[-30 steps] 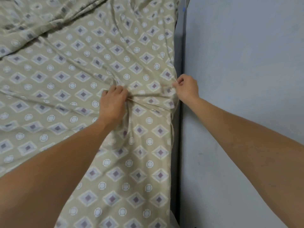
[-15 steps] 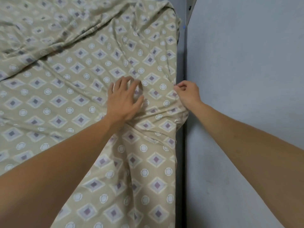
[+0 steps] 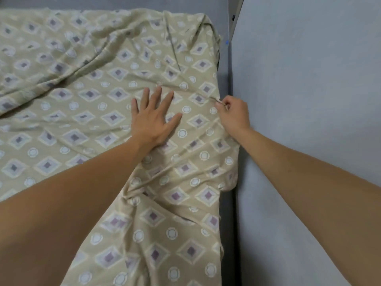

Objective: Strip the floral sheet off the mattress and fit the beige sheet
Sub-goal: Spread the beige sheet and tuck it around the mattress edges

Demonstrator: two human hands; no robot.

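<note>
Head view, left hand (image 3: 153, 120) now flattened on beige sheet (image 3: 86, 129), right hand (image 3: 233, 114) still pinching edge

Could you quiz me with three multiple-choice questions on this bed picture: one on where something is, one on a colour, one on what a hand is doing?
1. Where is the wall?
A. right of the bed
B. left of the bed
C. under the sheet

2. What is the ground colour of the sheet?
A. red
B. beige
C. black

3. What is the left hand doing?
A. gripping a pillow
B. hanging in the air
C. lying flat with spread fingers on the sheet

Answers: 1 A, the wall runs along the sheet's right edge. 2 B, beige with diamonds and circles. 3 C, its palm is down, while the right hand pinches the sheet's edge.
</note>
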